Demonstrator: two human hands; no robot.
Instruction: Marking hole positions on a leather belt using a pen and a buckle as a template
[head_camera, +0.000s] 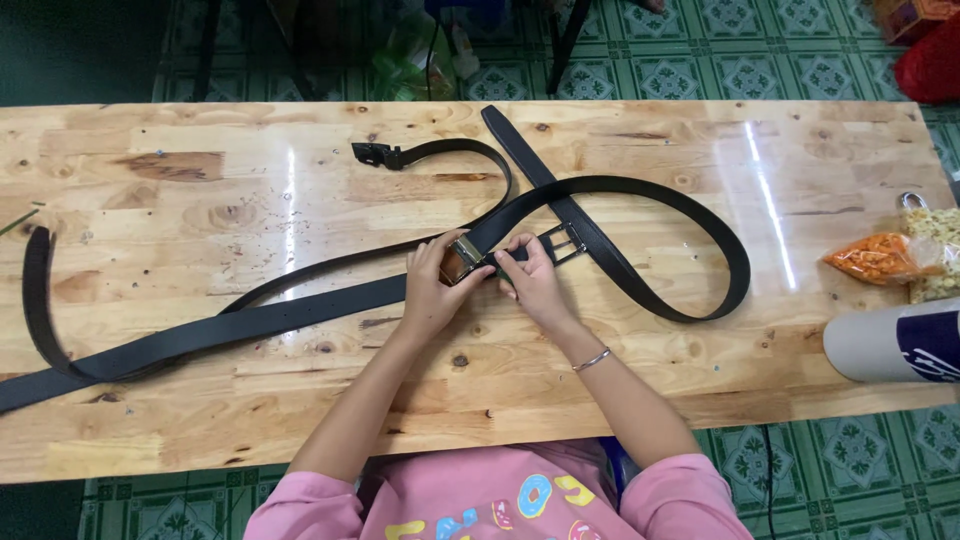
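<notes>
The left hand (432, 285) fingers pinch a shiny buckle (461, 260). The right hand (532, 280) fingers pinch the black belt (300, 310) just beside it, on the table (200, 200).

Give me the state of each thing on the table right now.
Left hand: gripping the metal buckle.
Right hand: pinching the strap beside the buckle.
Black belt: unfastened, lying flat, looped to the right.
Second belt: unfastened, curved, black clasp free.
Orange snack bag: closed, lying on its side.
White cylinder: lying on its side at the table edge.
</notes>
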